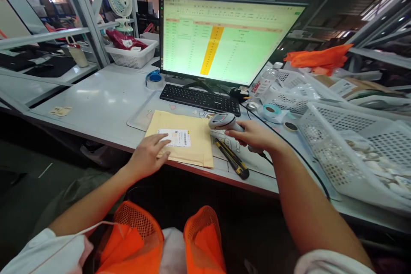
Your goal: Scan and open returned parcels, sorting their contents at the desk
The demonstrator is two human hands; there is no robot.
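Left hand (pixel 148 154), spread, overlaps label (pixel 180 138) on envelope (pixel 195 154); right hand (pixel 252 132) grips scanner (pixel 222 120), envelope's right. Finger slip could mask label.

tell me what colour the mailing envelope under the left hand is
The mailing envelope is pale yellow, seen best in the head view.

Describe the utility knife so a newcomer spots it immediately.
Below the big monitor sits a black keyboard. Closer in, just right of the pale-yellow envelope, lies the utility knife. Its slim black-and-yellow body sets it apart from the grey scanner beyond it.
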